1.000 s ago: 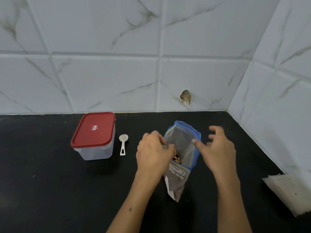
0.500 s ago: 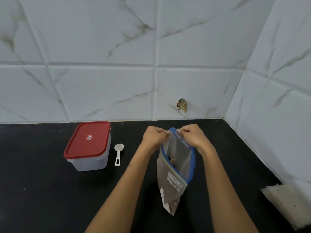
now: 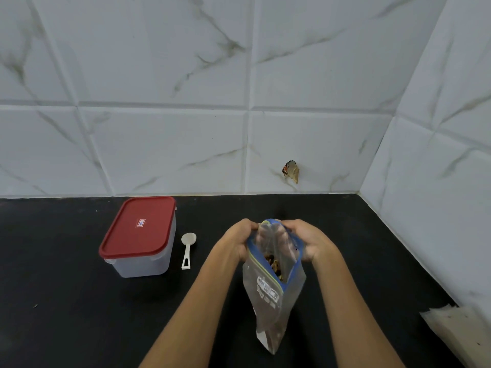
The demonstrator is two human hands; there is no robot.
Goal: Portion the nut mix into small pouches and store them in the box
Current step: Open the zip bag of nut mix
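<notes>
Lighting: dim, cool, even; source not identifiable. Shadows: soft, faint, beside the box (image 3: pixel 138 240) and under the forearms on the black counter (image 3: pixel 66 301), which swallows detail. Glare: none on the wall tiles (image 3: pixel 164 144). Focus: slightly soft overall; paper stack (image 3: pixel 459 333) smeared at lower right. Distortion: wide-angle bowing of tile lines towards edges.

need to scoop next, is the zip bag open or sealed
Open. Both hands, left and right, pull the zip bag mouth apart, and nut mix shows through the gap.
</notes>
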